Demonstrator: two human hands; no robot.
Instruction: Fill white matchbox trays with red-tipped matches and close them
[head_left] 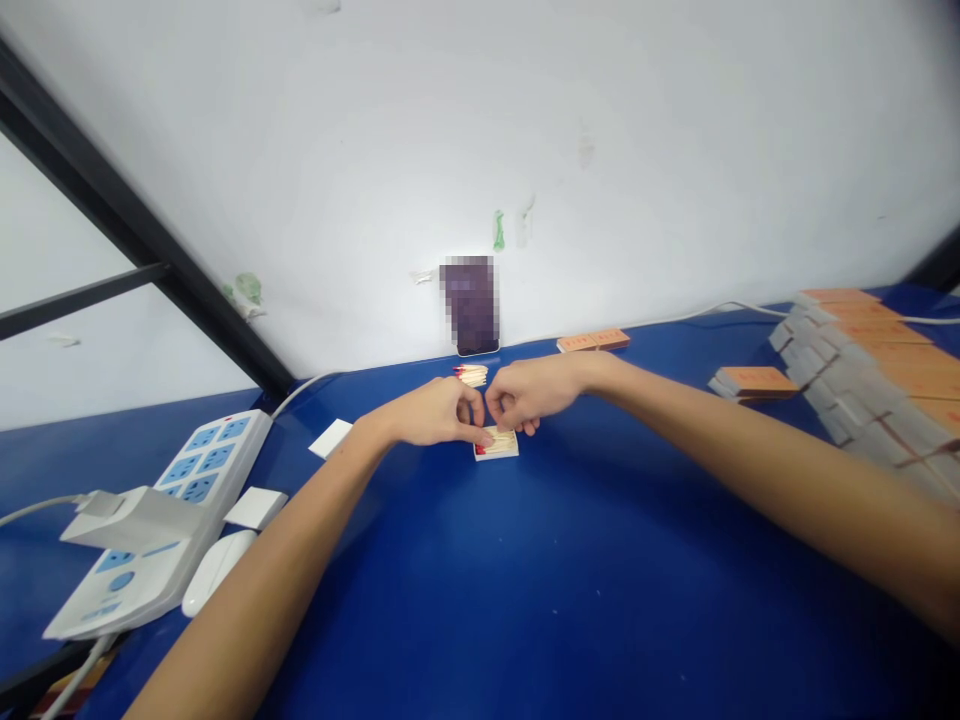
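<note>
A small white matchbox tray [496,455] lies on the blue table, holding red-tipped matches [504,441]. My left hand [439,412] is closed at the tray's far left corner, its thumb over the matches and its index finger bent. Close beside it, my right hand [536,388] has its fingers curled in a pinch above the tray's right end. Whatever sits between those fingertips is too small to make out. Just behind my hands is a loose pile of red-tipped matches [471,375].
A phone [472,305] leans on the wall. Orange matchboxes [594,341] lie at the back, others [756,382] at right beside a large stack [892,370]. Leftward are a power strip [187,480] with a plugged adapter, a white case [219,572] and white pieces [256,508].
</note>
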